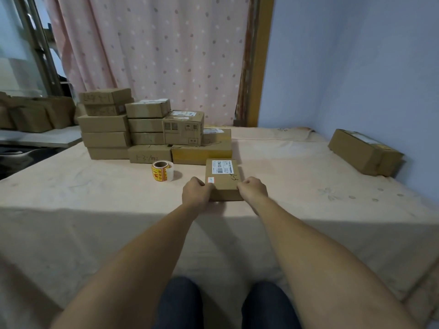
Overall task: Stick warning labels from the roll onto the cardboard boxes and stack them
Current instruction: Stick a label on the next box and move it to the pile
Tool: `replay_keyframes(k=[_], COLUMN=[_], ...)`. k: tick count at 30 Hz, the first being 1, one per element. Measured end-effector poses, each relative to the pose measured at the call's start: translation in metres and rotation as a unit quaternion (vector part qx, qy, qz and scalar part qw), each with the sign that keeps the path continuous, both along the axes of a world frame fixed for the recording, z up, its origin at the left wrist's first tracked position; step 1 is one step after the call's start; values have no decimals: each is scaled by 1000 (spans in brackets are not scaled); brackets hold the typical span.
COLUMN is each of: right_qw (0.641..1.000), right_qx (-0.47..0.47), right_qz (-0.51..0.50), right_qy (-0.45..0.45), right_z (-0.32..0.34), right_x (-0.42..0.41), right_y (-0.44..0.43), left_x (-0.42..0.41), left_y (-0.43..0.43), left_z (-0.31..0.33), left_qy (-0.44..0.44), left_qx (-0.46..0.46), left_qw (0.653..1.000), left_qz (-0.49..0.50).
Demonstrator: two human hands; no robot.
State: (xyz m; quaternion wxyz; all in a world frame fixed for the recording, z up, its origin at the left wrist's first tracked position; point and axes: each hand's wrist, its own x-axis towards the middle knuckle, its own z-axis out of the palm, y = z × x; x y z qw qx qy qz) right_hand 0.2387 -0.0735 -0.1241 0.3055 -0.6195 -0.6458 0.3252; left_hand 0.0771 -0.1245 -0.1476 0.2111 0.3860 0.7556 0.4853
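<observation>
A small flat cardboard box (224, 179) lies on the bed in front of me, with a white shipping label on its far end and a small white sticker near its left edge. My left hand (196, 192) grips its near left corner. My right hand (251, 189) grips its near right corner. To the left of the box stands the roll of yellow and red warning labels (162, 171). Behind both rises a stack of cardboard boxes (147, 131).
A long cardboard box (364, 151) lies at the far right near the blue wall. The bed sheet (297, 186) spreads wide around the box. More boxes (33, 115) sit on a ledge at the far left. A pink curtain hangs behind.
</observation>
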Motion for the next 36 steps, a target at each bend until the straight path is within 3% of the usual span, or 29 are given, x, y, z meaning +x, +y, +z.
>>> replay_keyframes(k=[8,15,27,33,36], right_qw=[998,994,991,991,991], right_qx=[62,68,88,80,85], right_qz=[3,89,101,105,106], right_qy=[-22,-12,-19,7,10], right_z=[31,39,28,24,25], right_x=[-24,-51,-96,-94,-89], right_y=[26,50,100,118,125], left_x=[-43,-107,-147,-131,-135], left_y=[10,8,57,73,75], left_z=[34,51,47,54,52], left_qy=[106,264,218,385,399], left_qx=[3,-42,-56,-152,-205], left_qw=[993,961,971,905,887], left_qz=[46,73,84,100,109])
